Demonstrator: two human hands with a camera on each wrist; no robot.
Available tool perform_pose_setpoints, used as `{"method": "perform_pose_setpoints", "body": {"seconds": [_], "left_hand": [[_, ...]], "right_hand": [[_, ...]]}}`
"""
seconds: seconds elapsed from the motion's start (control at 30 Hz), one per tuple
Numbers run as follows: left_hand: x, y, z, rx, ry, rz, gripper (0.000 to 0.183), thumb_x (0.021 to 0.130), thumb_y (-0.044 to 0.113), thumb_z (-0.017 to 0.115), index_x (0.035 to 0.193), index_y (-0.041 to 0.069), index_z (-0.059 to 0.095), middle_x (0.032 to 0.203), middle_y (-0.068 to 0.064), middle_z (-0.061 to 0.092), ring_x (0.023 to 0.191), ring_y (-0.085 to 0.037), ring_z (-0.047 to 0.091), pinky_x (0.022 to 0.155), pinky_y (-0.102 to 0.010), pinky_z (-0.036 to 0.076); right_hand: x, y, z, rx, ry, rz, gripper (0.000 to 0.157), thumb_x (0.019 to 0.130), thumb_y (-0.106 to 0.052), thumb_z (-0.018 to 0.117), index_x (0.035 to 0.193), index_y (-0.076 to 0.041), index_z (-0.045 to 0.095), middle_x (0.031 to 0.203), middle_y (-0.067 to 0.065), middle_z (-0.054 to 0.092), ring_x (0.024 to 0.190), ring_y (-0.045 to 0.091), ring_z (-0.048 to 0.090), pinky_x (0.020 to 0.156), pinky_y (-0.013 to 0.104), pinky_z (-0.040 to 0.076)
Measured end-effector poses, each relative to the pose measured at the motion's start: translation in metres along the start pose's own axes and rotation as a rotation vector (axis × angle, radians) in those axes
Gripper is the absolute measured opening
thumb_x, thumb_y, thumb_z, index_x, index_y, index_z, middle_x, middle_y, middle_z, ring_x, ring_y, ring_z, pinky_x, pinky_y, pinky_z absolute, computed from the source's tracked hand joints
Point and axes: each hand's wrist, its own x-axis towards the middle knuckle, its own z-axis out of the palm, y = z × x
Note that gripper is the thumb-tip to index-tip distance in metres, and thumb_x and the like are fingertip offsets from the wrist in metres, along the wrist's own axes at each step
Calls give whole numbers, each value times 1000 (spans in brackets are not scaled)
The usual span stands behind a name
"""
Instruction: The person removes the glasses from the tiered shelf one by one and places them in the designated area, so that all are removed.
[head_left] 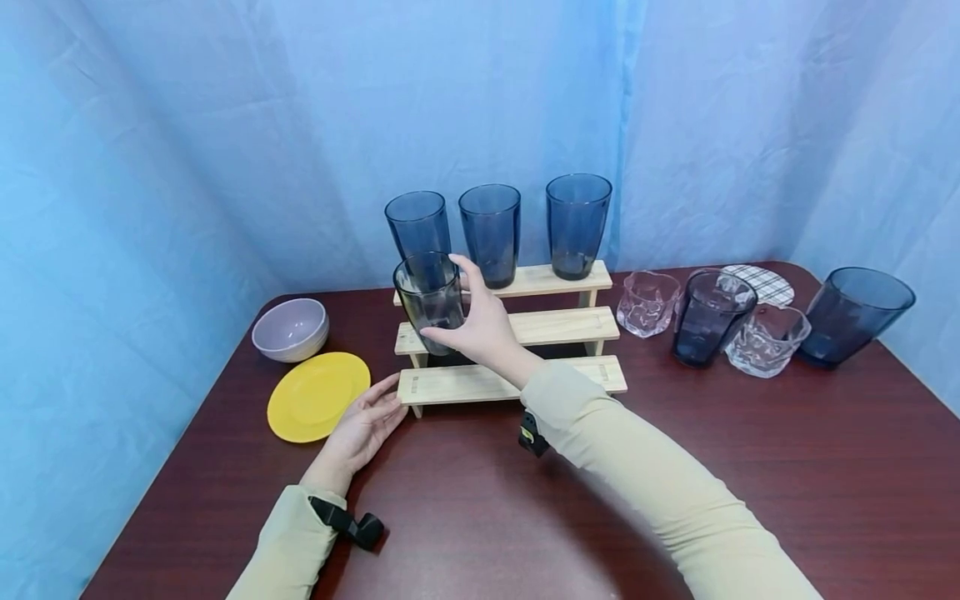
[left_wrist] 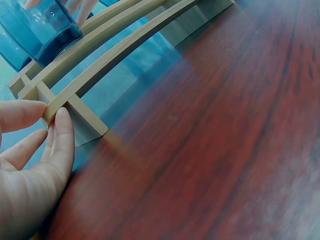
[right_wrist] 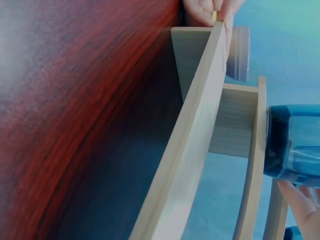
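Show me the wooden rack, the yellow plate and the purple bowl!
Wooden rack [head_left: 465,382]: head view, top of its front shelf.
Yellow plate [head_left: 318,398]: head view, its flat middle.
Purple bowl [head_left: 289,323]: head view, its inside.

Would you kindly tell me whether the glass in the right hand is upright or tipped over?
Upright: in the head view, the glass has its rim on top and base below, the right hand gripping its side.

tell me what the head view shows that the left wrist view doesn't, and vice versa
Only the head view: the bowl, checked mat and two clear glasses.
Only the left wrist view: a thumb and finger clearly pinching the end of the lowest step.
Both: left hand, right hand, the blue glass it holds, wooden shelf and table.
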Motion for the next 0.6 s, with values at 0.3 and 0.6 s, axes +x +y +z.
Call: {"method": "perform_pose_setpoints", "body": {"seconds": [0.3, 0.6], "left_hand": [[0, 1, 0, -2, -4, 2, 59, 97, -5, 37, 151, 3, 13, 108, 1, 52, 96, -3, 60, 88, -16, 48], [1, 0, 0, -20, -5, 2, 59, 97, -7, 36, 151, 2, 13, 102, 3, 55, 94, -3, 60, 87, -16, 49]], "right_hand": [[-14, 1, -9, 94, -17, -50, 99, 69, -20, 84, 146, -29, 23, 125, 10, 55, 111, 23, 58, 87, 41, 53], [-28, 4, -16, 91, 13, -93, 98, 67, -16, 86, 144, -26, 27, 124, 10, 56, 111, 24, 56, 84, 42, 54]]}}
